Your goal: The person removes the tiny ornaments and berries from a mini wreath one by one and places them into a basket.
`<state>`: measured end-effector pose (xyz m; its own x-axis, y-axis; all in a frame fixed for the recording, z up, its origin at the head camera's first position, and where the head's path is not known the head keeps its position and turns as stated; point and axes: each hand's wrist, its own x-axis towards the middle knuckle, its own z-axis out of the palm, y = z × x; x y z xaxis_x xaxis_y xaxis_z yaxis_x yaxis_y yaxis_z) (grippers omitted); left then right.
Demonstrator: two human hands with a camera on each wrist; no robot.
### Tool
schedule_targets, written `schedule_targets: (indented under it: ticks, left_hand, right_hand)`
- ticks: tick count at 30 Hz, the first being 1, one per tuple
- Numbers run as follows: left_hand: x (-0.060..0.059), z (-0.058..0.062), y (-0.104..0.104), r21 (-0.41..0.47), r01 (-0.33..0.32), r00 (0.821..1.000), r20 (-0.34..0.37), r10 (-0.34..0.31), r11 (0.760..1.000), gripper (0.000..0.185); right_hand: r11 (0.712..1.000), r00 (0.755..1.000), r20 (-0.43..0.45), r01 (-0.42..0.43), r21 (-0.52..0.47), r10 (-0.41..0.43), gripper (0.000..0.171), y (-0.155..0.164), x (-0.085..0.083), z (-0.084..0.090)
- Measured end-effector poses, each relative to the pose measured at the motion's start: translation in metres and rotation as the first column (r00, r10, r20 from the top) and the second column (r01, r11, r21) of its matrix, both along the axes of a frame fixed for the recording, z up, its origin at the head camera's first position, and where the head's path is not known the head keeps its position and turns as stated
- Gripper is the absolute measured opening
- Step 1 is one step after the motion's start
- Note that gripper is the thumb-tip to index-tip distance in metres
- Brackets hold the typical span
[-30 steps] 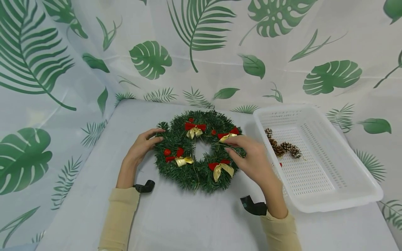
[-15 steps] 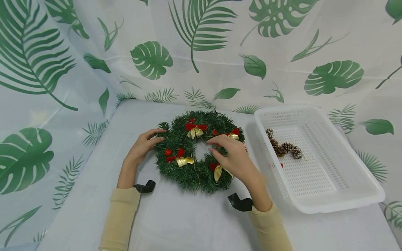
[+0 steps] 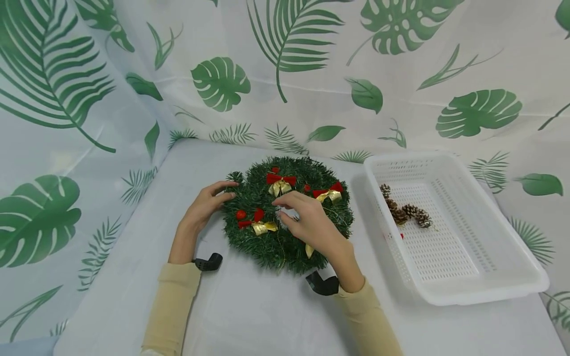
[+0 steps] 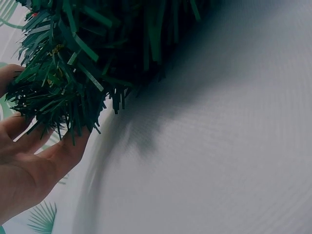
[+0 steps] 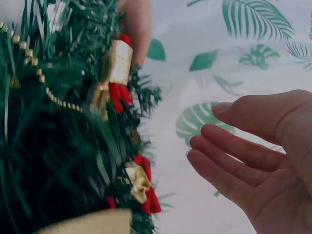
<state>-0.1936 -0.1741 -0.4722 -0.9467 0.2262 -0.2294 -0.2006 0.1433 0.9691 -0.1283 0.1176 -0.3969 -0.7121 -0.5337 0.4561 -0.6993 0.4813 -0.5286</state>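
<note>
"Where are the hands?"

"On my head feed the wreath (image 3: 267,253) lies flat on the table (image 3: 267,314), left of the white basket (image 3: 485,296). The left hand (image 3: 208,201) rests loosely bent against its left edge. The right hand (image 3: 309,217) is over the centre hole, thumb and fingers parted, and I see nothing between them."

"What worries you?"

"The bead string (image 5: 40,77). It's only draped over the greenery, so a fingertip or my right wrist camera (image 3: 322,284) could hook it and drag it out of line, maybe tugging a bow (image 3: 262,227) askew. And with the left hand so light, I'd expect a sharp pull to slide the whole wreath."

"What can't you see?"

"The lower right bow is mostly behind the right hand; only a gold tail (image 3: 309,251) shows. The left hand's other fingers are lost in the greenery, so I can't judge how hard it presses. A pale gold strip (image 5: 90,223) is cut off and blurred in my right wrist feed. Beside the pine cones (image 3: 418,215), a red scrap (image 3: 402,236) is too small to identify."
</note>
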Motion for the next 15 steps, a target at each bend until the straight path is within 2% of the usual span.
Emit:
schedule_targets:
  ticks: [8, 15]
  left_hand:
    - [-0.001, -0.002, 0.001, -0.013, -0.001, 1.0, -0.017, 0.001, 1.0, 0.046]
    - [-0.001, -0.004, 0.001, -0.013, 0.003, 1.0, -0.031, -0.003, 1.0, 0.047]
  right_hand:
    - [0.998, 0.998, 0.042, -0.055, 0.01, 0.054, 0.019, -0.019, -0.003, -0.006]
    - [0.996, 0.997, 0.02, -0.075, 0.052, 0.074, 0.023, -0.04, -0.006, -0.012]
